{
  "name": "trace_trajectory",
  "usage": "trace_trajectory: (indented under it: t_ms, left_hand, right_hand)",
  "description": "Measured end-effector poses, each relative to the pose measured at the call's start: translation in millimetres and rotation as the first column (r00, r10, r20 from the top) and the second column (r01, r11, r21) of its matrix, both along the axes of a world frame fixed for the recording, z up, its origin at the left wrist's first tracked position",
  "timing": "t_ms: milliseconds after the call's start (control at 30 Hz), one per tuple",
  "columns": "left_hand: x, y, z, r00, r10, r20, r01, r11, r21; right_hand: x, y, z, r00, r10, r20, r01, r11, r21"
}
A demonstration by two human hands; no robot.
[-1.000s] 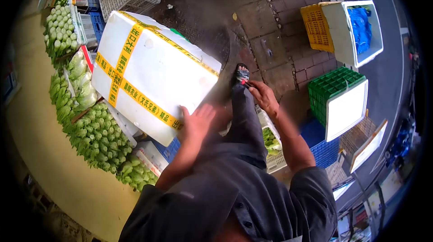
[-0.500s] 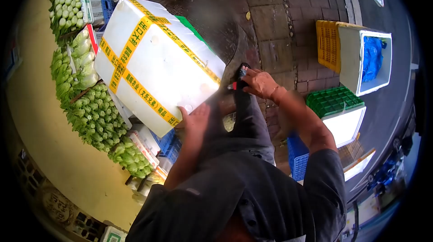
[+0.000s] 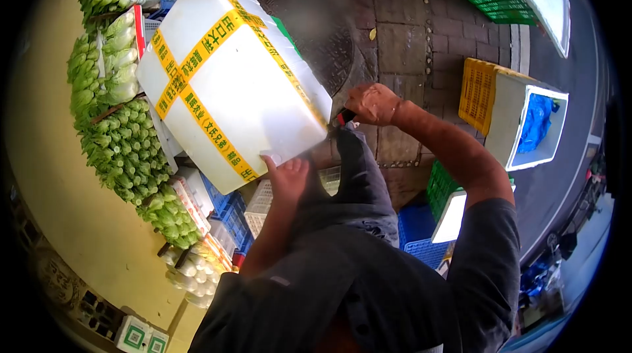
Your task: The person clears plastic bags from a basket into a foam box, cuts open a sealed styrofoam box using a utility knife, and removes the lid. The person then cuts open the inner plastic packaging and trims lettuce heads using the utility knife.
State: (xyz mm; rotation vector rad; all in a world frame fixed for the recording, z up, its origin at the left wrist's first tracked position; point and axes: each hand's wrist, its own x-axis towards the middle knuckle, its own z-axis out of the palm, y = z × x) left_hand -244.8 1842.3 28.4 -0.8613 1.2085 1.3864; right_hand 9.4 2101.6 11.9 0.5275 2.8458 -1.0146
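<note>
1. the right hand [image 3: 374,104] has moved closer to the white box [image 3: 240,86], its fist closed around a black-and-red tool [image 3: 343,116].
2. the left hand [image 3: 288,176], open, rests against the box's lower edge.
3. the box lies beside green vegetables [image 3: 128,145].

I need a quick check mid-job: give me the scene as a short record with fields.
left hand: spread against the taped box, near edge
right hand: closed around a red-and-black tool by the box's corner
taped box: white, crossed by yellow tape
left side: leafy greens
right side: yellow crate; open white box with blue plastic inside
</note>
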Motion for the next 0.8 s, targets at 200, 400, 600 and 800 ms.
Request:
trace_trajectory:
  t_ms: [200, 400, 600, 800]
  left_hand:
    - [5, 5, 5, 1.000, 0.000, -0.005, 0.000, 1.000, -0.013]
    - [9, 10, 7, 0.998, -0.049, -0.047, 0.046, 0.997, -0.067]
    - [8, 9, 9, 0.997, -0.068, -0.045, 0.065, 0.995, -0.075]
    - [7, 9, 17, 0.994, -0.110, 0.012, 0.110, 0.993, 0.049]
  right_hand:
    - [-12, 20, -5, 0.997, 0.075, -0.032, -0.076, 0.997, -0.005]
    - [-29, 43, 4, 0.982, 0.187, -0.033, -0.187, 0.982, -0.001]
    - [-55, 64, 11, 0.954, 0.301, -0.006, -0.300, 0.953, 0.034]
    - [-84, 110, 19, 0.983, 0.178, 0.050, -0.182, 0.978, 0.103]
